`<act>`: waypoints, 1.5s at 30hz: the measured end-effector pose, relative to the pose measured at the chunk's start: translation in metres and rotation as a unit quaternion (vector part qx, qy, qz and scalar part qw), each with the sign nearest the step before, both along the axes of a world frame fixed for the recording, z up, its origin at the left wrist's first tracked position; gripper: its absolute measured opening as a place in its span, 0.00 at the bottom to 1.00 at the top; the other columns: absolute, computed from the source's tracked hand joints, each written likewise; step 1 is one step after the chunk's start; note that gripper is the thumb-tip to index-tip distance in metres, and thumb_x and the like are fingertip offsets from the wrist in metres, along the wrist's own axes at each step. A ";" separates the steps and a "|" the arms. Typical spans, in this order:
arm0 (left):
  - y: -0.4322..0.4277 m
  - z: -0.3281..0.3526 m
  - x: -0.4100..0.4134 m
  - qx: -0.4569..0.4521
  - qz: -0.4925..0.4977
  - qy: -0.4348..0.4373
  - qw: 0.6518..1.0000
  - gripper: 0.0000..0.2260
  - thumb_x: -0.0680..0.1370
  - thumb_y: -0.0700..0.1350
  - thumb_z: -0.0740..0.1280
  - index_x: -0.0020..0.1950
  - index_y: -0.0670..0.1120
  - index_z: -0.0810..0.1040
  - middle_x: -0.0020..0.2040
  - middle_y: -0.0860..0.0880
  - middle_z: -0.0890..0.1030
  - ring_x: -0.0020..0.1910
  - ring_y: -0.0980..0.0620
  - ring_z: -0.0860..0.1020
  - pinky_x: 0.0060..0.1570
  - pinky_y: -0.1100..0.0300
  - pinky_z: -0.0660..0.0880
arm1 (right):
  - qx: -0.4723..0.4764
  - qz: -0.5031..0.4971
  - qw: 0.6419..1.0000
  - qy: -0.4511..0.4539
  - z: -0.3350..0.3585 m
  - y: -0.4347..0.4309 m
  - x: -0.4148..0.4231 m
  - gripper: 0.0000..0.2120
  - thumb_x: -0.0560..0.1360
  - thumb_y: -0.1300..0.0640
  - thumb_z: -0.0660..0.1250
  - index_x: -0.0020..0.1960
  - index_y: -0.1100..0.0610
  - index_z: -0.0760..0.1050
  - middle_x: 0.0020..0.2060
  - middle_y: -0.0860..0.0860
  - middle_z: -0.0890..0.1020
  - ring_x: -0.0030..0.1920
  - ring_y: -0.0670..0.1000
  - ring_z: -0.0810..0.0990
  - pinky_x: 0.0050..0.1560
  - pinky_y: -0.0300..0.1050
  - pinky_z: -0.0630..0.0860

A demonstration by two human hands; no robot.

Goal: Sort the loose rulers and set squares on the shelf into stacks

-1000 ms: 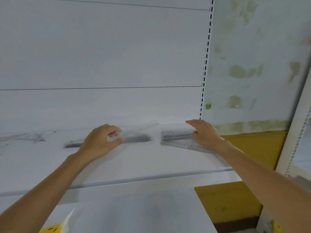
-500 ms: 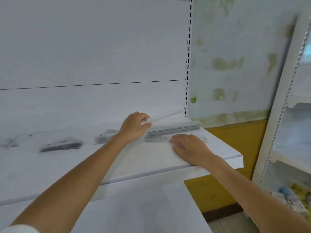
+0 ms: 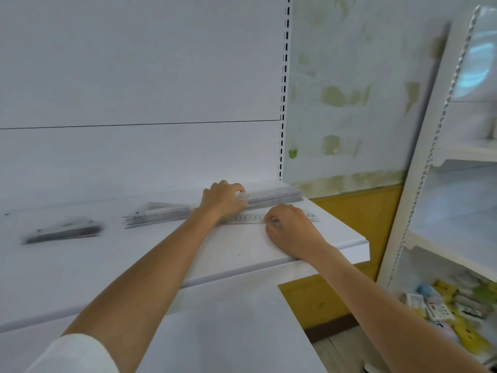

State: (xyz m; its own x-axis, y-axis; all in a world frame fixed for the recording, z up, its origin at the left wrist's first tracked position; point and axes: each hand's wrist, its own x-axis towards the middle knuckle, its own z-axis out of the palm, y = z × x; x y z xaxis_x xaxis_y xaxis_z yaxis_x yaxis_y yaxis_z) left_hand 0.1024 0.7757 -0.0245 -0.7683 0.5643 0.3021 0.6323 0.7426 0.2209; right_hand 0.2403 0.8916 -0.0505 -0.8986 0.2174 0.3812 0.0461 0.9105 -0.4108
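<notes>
The white shelving unit's back panel [image 3: 134,76] consisted of two sheets joined at a horizontal seam. A slotted upright [image 3: 283,103] bounded its right edge. The shelf [image 3: 336,235] ended at a rounded front right corner. Behind it, the pale wall [image 3: 363,63] showed greenish patches above a yellow band [image 3: 357,211]. A second white rack [image 3: 419,184] stood at right on a grey floor [image 3: 336,348]; lighting was even

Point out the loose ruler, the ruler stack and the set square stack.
Loose ruler [image 3: 248,219], head view, numbered left part.
Ruler stack [image 3: 277,196], head view, front edge.
Set square stack [image 3: 158,215], head view, middle.
</notes>
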 end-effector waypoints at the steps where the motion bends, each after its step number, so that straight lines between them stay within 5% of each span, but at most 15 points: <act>1: -0.001 0.000 0.000 -0.006 -0.004 0.000 1.000 0.18 0.76 0.51 0.61 0.66 0.53 0.70 0.63 0.44 0.72 0.63 0.44 0.69 0.62 0.50 0.65 | 0.002 -0.002 1.000 0.000 0.000 0.000 0.000 0.11 0.76 0.58 0.59 0.55 0.57 0.76 0.56 0.52 0.77 0.56 0.50 0.73 0.55 0.41 0.68; 9: -0.032 0.004 0.000 0.049 -0.060 0.023 0.997 0.21 0.75 0.51 0.63 0.67 0.51 0.69 0.64 0.48 0.72 0.64 0.47 0.67 0.63 0.54 0.63 | 0.025 -0.015 1.000 0.008 0.001 -0.003 0.003 0.12 0.76 0.58 0.59 0.58 0.55 0.75 0.59 0.50 0.76 0.59 0.49 0.71 0.53 0.35 0.63; 15: -0.104 0.016 -0.006 0.123 -0.065 0.023 0.990 0.14 0.76 0.48 0.65 0.61 0.49 0.75 0.59 0.48 0.75 0.61 0.49 0.70 0.57 0.59 0.66 | 0.108 -0.011 0.994 0.009 0.016 -0.025 0.001 0.15 0.76 0.62 0.59 0.61 0.55 0.73 0.60 0.51 0.75 0.63 0.53 0.70 0.62 0.43 0.65; 23: -0.299 0.018 -0.013 0.126 0.024 0.011 0.992 0.11 0.75 0.47 0.66 0.57 0.50 0.77 0.51 0.53 0.77 0.48 0.57 0.74 0.47 0.64 0.66 | 0.078 0.147 0.981 0.100 0.051 -0.221 -0.081 0.16 0.76 0.60 0.59 0.63 0.56 0.71 0.60 0.50 0.76 0.62 0.51 0.71 0.58 0.44 0.67; 33: -0.572 -0.003 0.028 0.135 0.213 0.021 0.967 0.09 0.75 0.43 0.67 0.54 0.46 0.79 0.51 0.49 0.81 0.47 0.55 0.76 0.49 0.66 0.69 | 0.020 0.272 0.960 0.068 0.033 -0.447 -0.146 0.16 0.75 0.60 0.61 0.62 0.56 0.72 0.59 0.51 0.78 0.59 0.51 0.75 0.54 0.44 0.70; 45: -0.684 -0.021 0.018 0.168 0.286 0.001 0.943 0.09 0.75 0.43 0.67 0.55 0.47 0.79 0.53 0.49 0.80 0.50 0.55 0.75 0.52 0.66 0.67 | 0.024 0.340 0.940 0.015 0.017 -0.565 -0.194 0.17 0.75 0.59 0.61 0.64 0.56 0.71 0.60 0.52 0.77 0.59 0.52 0.74 0.56 0.44 0.69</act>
State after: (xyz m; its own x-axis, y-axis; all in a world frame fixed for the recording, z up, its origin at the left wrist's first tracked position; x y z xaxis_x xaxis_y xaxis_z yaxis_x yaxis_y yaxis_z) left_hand 0.1206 0.0918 -0.0455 -0.9173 -0.0698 0.3921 0.1504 0.8508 0.5034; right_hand 0.0465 0.3270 -0.0335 -0.8123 -0.4212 0.4034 -0.5642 0.7427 -0.3607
